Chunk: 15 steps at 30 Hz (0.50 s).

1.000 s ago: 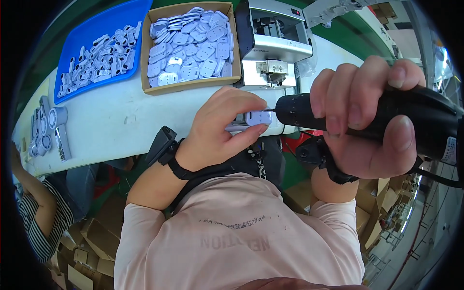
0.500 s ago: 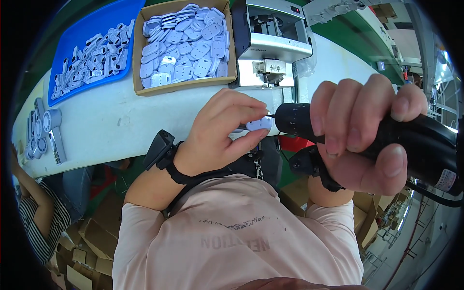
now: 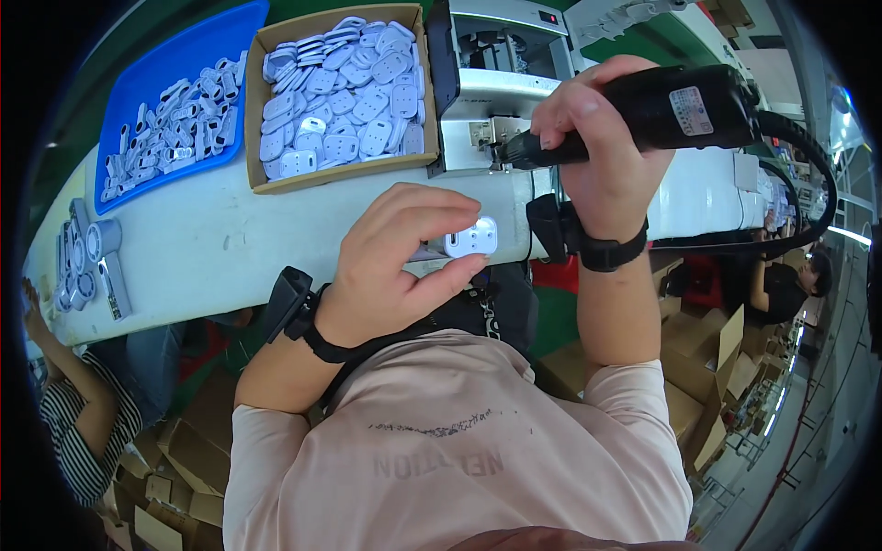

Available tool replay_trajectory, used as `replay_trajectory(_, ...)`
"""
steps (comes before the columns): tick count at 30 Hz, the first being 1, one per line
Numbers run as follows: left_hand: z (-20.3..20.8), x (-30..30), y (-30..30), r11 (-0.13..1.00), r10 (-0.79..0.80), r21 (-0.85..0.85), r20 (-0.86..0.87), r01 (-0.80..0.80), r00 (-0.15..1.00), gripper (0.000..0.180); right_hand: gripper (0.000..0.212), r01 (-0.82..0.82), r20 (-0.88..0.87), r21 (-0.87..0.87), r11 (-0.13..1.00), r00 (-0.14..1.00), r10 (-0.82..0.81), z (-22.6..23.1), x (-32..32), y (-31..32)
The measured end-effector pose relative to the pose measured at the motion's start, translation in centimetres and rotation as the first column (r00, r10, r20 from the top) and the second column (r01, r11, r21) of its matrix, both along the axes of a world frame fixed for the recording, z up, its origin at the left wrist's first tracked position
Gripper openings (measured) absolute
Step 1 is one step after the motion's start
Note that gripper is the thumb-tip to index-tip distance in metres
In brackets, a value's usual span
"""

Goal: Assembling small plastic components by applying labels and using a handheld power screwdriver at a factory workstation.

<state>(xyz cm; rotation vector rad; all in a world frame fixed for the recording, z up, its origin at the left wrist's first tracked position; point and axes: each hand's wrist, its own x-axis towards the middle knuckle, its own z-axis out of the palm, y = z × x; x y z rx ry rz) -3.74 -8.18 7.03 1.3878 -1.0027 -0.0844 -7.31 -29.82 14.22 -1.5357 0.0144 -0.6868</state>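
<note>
In the left hand (image 3: 386, 262), the white part (image 3: 471, 239) is pinched by thumb and fingers over the bench (image 3: 303, 220). The driver (image 3: 661, 106), gripped in the right hand (image 3: 606, 147), has been moved to the metal block (image 3: 506, 129), so the part seems momentarily unworked.

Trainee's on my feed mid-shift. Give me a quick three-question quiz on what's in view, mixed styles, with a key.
1. Multiple choice: what does the right hand grip?
A) a pair of pliers
B) a black power screwdriver
C) a hammer

2. True or false: the blue tray stands to the left of the cardboard box.

3. Short answer: what is held between the thumb and fingers of the left hand?

Key:
1. B
2. True
3. A small white piece with dark openings
</note>
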Motion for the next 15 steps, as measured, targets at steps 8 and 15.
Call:
replay_trajectory(8, 0.0, -0.1, 0.1, 1.0, 0.006, 0.018, -0.014, -0.006, 1.0, 0.039, 0.028, -0.074, 0.0, 0.022, 0.997, 0.997, 0.074, 2.9, -4.3, 1.4)
replay_trajectory(15, 0.3, -0.2, -0.5, 1.0, -0.013, -0.002, -0.017, 0.013, 1.0, 0.033, 0.04, -0.455, 0.157, -0.021, 0.89, 0.878, 0.452, 8.4, -5.1, 3.0)
